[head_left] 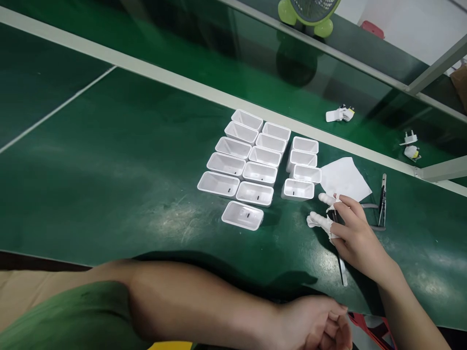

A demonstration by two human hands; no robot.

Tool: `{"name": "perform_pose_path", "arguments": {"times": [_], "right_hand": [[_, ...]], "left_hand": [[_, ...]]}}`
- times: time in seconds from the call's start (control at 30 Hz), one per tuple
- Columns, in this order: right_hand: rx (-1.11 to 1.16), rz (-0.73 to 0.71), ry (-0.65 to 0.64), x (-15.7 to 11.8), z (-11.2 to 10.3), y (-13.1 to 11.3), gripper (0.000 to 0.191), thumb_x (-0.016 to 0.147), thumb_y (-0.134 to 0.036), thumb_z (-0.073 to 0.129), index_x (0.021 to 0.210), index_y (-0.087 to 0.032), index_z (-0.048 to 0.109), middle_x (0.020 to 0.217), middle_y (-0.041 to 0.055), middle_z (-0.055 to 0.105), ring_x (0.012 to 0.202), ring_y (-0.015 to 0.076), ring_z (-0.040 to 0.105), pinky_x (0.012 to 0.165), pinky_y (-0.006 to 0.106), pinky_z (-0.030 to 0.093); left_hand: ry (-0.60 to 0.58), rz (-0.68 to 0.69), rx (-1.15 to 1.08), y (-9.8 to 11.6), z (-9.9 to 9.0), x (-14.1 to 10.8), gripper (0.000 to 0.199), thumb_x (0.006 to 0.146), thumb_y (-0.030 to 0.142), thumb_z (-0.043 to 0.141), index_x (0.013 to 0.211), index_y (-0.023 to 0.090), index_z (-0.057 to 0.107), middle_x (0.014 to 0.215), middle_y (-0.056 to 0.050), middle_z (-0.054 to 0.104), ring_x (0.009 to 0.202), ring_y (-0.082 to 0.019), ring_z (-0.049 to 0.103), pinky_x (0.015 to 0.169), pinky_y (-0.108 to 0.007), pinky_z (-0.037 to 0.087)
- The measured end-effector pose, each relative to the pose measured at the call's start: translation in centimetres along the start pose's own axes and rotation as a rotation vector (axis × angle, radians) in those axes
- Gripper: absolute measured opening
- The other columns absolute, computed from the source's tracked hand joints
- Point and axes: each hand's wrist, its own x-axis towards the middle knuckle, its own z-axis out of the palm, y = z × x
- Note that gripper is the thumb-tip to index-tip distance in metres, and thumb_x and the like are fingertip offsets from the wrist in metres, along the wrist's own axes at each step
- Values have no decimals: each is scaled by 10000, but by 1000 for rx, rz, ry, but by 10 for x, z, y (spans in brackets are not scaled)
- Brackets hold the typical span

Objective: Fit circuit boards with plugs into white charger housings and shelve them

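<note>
My right hand (pixel 352 233) is over the bench with its white-covered fingers stretched out and apart. Crumpled white finger covers wrap at least two of its digits. A slim dark tool with a silver end (pixel 342 270), like tweezers, runs beneath this hand, partly hidden; no grip on it shows. Just beyond lies a white sheet of paper (pixel 346 177). Near the bench's front edge, my left hand (pixel 314 323) has curled fingers, and what they hold, if anything, is hidden. White open-topped trays (pixel 242 215) stand in rows left of my right hand, several with a small dark mark inside.
Tweezers (pixel 383 199) and a grey-handled tool (pixel 370 206) lie right of the paper. Behind a pale rail (pixel 175 80) are small white plug-like parts (pixel 339 114), with more (pixel 411 146) farther right. A green fan (pixel 310 14) stands on the upper shelf.
</note>
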Motion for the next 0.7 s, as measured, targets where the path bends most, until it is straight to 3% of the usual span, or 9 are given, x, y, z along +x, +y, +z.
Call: {"name": "perform_pose_path", "arguments": {"times": [0.13,0.33,0.5,0.7], "right_hand": [[-25,1,48,0,-1,-1,216,856,-25,506,955,-173,629,1222,180,518,1275,381,400,945,603,496],[-24,66,78,3,1,1,159,874,-86,521,764,-181,588,1132,172,572,1199,378,459,879,586,523],[-40,-7,169,5,11,-9,166,848,-49,542,745,-178,553,1114,175,559,1207,376,450,891,581,511],[-17,-18,143,6,20,-19,190,806,-10,542,810,-198,567,1135,149,562,1253,359,434,927,561,505]], "left_hand": [[-2,-4,-6,1,1,0,381,784,467,487,661,130,616,689,-30,541,526,-111,428,466,-224,257],[44,-41,-11,4,5,-3,405,859,400,397,657,120,607,681,-33,528,521,-106,420,472,-231,238],[-19,1,-29,0,1,-1,382,823,436,457,682,119,617,701,-34,535,539,-106,429,475,-224,253],[17,-31,-35,-1,1,1,394,836,412,429,654,116,615,694,-41,539,534,-106,438,492,-221,264]]}}
